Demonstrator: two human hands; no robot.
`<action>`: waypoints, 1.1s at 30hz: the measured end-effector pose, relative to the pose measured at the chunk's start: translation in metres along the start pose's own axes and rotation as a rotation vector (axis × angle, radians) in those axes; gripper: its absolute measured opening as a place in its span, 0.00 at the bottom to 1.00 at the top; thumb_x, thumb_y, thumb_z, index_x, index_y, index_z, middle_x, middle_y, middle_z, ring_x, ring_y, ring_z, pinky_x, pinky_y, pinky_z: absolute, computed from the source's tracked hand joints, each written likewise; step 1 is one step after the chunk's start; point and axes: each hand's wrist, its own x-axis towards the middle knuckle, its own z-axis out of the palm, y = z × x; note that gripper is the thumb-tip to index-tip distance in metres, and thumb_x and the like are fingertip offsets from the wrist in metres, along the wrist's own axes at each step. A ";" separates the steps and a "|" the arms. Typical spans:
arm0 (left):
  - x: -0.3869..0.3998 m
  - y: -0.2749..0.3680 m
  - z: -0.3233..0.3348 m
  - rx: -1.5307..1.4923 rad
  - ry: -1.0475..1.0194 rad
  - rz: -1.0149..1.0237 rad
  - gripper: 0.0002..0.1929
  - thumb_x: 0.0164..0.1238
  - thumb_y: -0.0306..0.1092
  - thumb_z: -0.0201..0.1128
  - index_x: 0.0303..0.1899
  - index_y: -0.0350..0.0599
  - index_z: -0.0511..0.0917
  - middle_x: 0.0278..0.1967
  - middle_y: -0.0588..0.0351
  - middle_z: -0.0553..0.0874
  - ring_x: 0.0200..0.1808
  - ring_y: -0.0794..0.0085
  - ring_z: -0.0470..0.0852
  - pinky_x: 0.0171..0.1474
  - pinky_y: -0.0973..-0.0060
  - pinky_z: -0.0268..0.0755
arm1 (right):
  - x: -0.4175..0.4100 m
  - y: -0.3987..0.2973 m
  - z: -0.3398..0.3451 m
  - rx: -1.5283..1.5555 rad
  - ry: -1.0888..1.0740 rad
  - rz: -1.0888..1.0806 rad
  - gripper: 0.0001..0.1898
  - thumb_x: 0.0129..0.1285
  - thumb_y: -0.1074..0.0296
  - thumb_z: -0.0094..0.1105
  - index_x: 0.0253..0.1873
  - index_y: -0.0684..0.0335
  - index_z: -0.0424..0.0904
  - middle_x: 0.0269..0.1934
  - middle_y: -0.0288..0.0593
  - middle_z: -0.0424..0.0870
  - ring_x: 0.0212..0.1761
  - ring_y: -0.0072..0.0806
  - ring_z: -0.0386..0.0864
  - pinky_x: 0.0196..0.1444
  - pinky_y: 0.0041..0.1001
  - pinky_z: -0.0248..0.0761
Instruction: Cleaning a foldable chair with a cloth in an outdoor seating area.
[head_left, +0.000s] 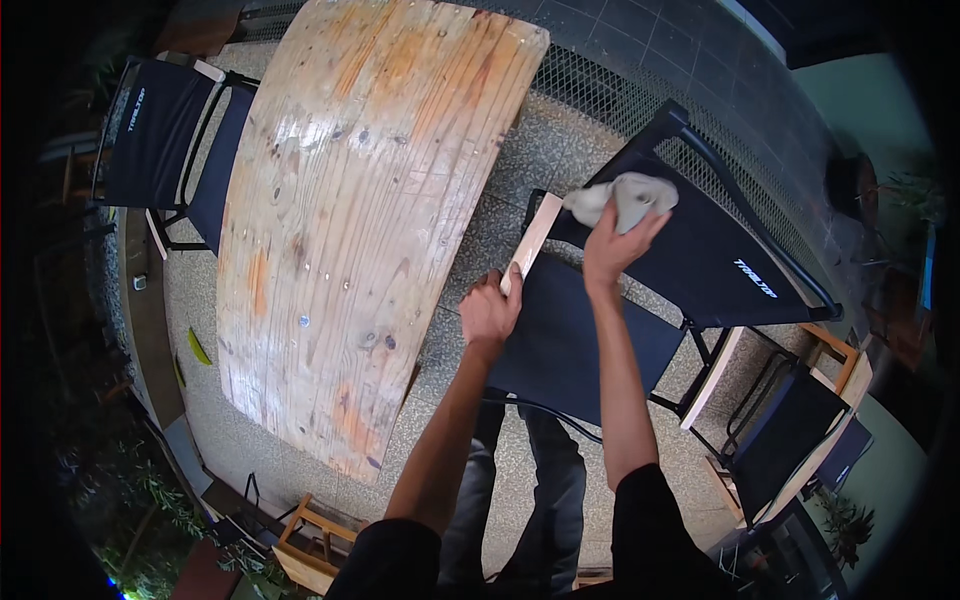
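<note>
A black folding camp chair (585, 337) stands right in front of me, its fabric backrest (697, 247) on the right. My left hand (491, 306) grips the chair's pale wooden armrest (534, 238) near its front end. In my right hand (624, 244) is a bunched whitish cloth (646, 196), held against or just over the backrest near the armrest's far end. The cloth looks slightly blurred. On the chair's other side, a second wooden armrest (711, 379) shows below the backrest.
A worn plank table (337, 247) stands to my left, its edge close to my left hand. Beyond it is another black folding chair (161, 135). More chairs (795, 435) stand at lower right, and a wooden chair (315, 544) at lower left. Metal mesh (585, 82) borders the speckled floor.
</note>
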 end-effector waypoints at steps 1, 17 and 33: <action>-0.001 0.001 0.002 0.003 -0.001 0.001 0.28 0.74 0.55 0.46 0.32 0.37 0.81 0.31 0.37 0.86 0.33 0.44 0.86 0.40 0.53 0.78 | -0.026 0.021 0.006 -0.057 -0.023 -0.021 0.22 0.59 0.73 0.64 0.59 0.64 0.72 0.51 0.65 0.69 0.47 0.65 0.76 0.46 0.48 0.72; -0.001 -0.012 -0.008 -0.002 -0.055 -0.063 0.30 0.74 0.59 0.44 0.35 0.37 0.81 0.32 0.33 0.85 0.37 0.38 0.84 0.43 0.48 0.75 | -0.009 -0.018 -0.020 0.203 -0.166 0.071 0.18 0.60 0.75 0.65 0.55 0.64 0.76 0.48 0.55 0.70 0.47 0.55 0.77 0.45 0.40 0.72; -0.001 -0.005 0.002 0.009 -0.025 -0.051 0.31 0.74 0.61 0.43 0.38 0.39 0.83 0.30 0.33 0.84 0.38 0.37 0.83 0.44 0.47 0.73 | -0.151 0.096 -0.034 -0.112 -0.632 0.327 0.16 0.59 0.69 0.64 0.53 0.56 0.78 0.45 0.46 0.74 0.43 0.52 0.80 0.40 0.47 0.75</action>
